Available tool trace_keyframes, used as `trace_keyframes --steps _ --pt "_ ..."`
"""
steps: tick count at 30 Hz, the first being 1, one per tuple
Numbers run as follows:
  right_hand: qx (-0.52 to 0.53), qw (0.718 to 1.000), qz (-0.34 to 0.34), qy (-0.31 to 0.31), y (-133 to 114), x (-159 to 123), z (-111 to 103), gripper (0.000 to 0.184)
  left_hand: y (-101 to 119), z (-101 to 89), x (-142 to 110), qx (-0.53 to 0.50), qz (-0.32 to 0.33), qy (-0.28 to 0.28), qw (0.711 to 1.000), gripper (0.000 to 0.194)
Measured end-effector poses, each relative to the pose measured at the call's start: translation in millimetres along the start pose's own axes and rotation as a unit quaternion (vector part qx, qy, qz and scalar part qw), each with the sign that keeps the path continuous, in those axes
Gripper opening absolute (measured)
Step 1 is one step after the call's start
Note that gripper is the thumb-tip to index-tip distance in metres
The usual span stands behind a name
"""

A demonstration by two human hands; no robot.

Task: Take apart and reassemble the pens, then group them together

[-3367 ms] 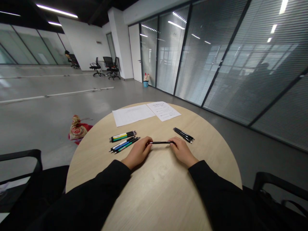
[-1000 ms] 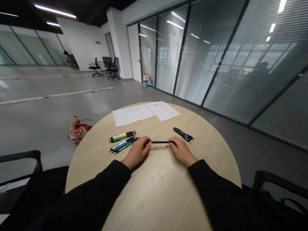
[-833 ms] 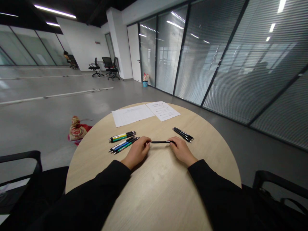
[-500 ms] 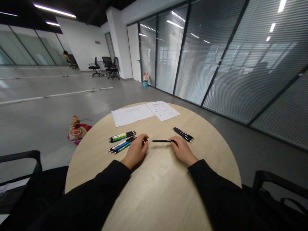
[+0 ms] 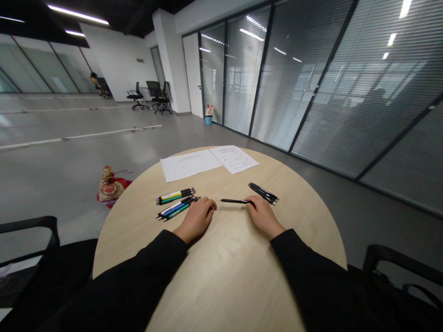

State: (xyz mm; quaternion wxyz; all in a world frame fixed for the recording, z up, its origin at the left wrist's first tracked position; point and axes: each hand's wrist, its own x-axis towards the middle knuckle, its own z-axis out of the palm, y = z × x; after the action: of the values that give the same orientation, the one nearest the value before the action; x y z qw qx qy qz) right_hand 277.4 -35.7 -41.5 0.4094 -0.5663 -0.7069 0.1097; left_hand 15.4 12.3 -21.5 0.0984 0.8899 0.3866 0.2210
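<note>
My right hand [image 5: 262, 213] is closed on the rear end of a slim black pen [image 5: 234, 201]. Its thin pale tip points left, slightly above the table. Close to that tip, my left hand [image 5: 198, 218] rests low with its fingers curled down and together; whatever they may hold is hidden. Beside the left hand lie blue, green and white-labelled pens [image 5: 175, 210], partly next to the fingers. Farther back is a yellow and green group of pens [image 5: 176, 196]. Several black pens [image 5: 263, 192] lie just behind my right hand.
Two printed paper sheets [image 5: 190, 165] lie at the far side of the round wooden table [image 5: 221, 286]. Chairs with black armrests [image 5: 31, 223] flank it. A tan and red bag [image 5: 110, 186] sits on the floor at left. Glass partitions [image 5: 328, 92] run along the right.
My left hand has shifted slightly right and lowered, its fingers curling closer together. The black pen in my right hand has tilted a little, its tip end slightly higher.
</note>
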Motion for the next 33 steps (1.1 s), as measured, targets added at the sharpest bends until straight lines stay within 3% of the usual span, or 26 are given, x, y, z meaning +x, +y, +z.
trace_keyframes --steps 10,24,33 --pt "-0.002 1.000 0.000 -0.007 -0.3 0.1 0.0 0.020 0.3 -0.9 0.5 0.003 -0.006 -0.004 1.000 0.015" --pt "0.013 1.000 -0.009 -0.005 -1.0 -0.3 0.6 0.021 2.8 -1.7 1.1 -0.041 -0.048 0.045 0.997 0.017" --pt "0.024 0.999 -0.018 -0.020 -3.1 0.0 0.0 0.021 5.5 -6.0 3.0 -0.067 -0.004 0.048 0.997 0.021"
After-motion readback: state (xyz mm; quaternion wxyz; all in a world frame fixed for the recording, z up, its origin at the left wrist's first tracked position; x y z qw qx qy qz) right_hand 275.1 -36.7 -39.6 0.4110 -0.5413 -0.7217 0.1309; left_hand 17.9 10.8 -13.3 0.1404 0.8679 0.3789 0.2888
